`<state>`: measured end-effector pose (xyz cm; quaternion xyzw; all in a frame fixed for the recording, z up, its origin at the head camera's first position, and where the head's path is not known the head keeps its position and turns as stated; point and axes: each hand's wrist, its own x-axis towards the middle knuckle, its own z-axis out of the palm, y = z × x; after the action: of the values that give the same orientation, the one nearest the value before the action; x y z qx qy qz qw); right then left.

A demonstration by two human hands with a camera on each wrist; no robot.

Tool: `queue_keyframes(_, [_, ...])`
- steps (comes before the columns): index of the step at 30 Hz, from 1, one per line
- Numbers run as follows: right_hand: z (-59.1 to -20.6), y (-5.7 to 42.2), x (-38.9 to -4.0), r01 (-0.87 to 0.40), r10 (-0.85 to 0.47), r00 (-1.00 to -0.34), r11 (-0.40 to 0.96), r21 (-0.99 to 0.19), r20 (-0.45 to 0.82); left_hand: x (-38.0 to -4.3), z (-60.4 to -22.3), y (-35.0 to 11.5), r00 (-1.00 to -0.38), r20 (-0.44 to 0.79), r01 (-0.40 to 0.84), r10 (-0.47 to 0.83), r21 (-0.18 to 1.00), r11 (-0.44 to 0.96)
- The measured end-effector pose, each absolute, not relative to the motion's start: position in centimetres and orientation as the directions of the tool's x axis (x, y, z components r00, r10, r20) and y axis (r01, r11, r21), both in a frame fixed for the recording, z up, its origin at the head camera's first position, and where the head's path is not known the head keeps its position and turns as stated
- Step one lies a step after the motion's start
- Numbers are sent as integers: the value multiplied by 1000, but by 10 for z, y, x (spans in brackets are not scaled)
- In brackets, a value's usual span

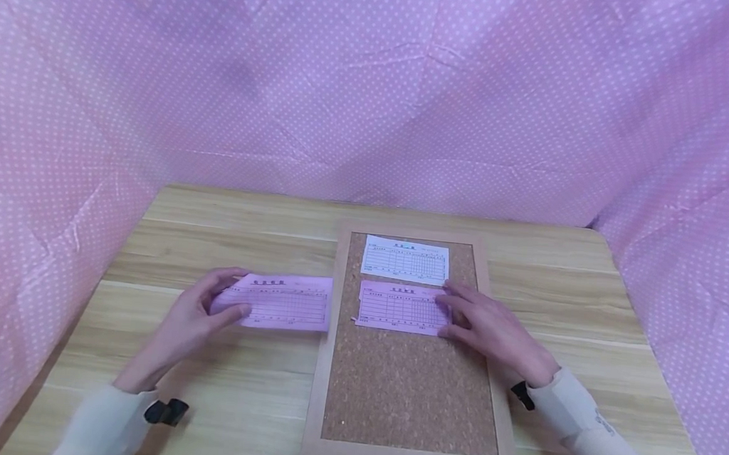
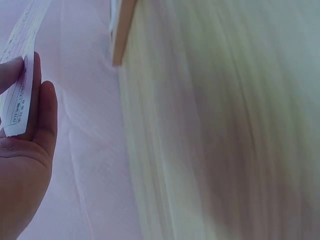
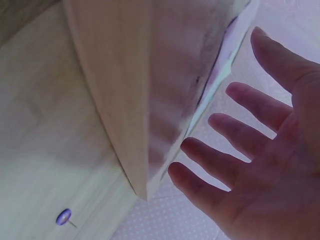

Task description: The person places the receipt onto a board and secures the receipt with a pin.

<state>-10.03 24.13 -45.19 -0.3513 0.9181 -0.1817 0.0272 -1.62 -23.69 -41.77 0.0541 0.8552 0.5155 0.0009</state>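
Note:
My left hand [image 1: 193, 314] pinches a pink receipt slip [image 1: 288, 303] between thumb and fingers; the slip's right end reaches the wooden frame of a corkboard [image 1: 416, 392]. In the left wrist view the same slip [image 2: 20, 95] bends slightly under the thumb. On the cork lies a second pink receipt slip [image 1: 399, 309], just below a white receipt slip [image 1: 405, 263]. My right hand [image 1: 501, 327] is at that second slip's right edge, holding nothing. Its fingers look extended and spread in the right wrist view; whether the tips touch the paper, I cannot tell.
A purple-headed thumbtack [image 3: 64, 217] lies on the wooden table [image 1: 588, 324], seen beside the board in the right wrist view. Pink dotted cloth [image 1: 374, 100] hangs behind the table and along both sides.

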Motion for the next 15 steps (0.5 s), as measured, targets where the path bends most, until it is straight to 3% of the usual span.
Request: queue_keyframes(15, [-438,246,-90,-555,-572,-813,707,-439,108,-34,-419,-177,-990,61,93,131,964,249])
